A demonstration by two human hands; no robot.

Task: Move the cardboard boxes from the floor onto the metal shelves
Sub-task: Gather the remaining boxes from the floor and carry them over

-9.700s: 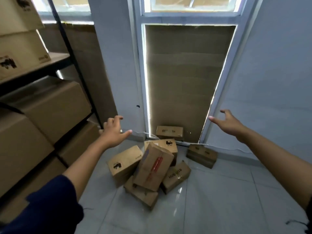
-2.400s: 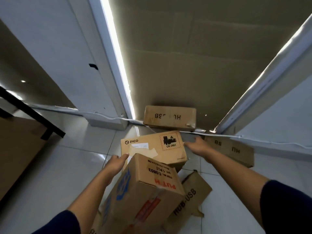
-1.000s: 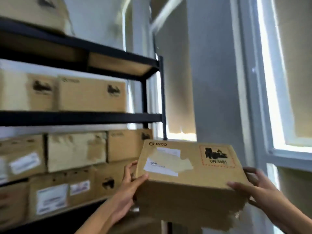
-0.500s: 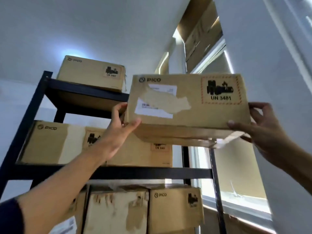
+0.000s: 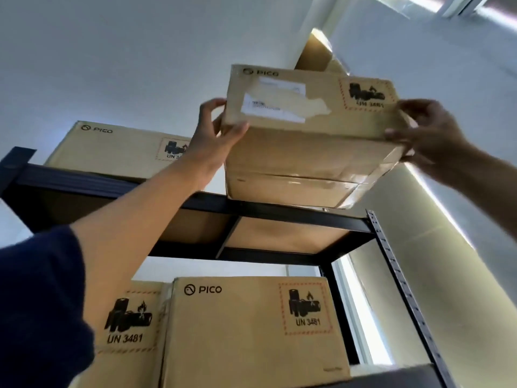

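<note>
Though tilted, box [image 5: 307,152] between both hands' grip

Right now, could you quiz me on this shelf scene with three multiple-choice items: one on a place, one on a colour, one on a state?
1. Where is the held box?
A. on the floor
B. at the top shelf
C. on the window sill

2. What colour is the shelf frame?
A. black
B. white
C. red

3. How is the box held?
A. by one hand
B. by no hand
C. by both hands

Answers: 1 B, its base is at the top shelf's front edge, beside another box. 2 A, the rails and post look black. 3 C, the left hand and right hand grip opposite ends.
</note>
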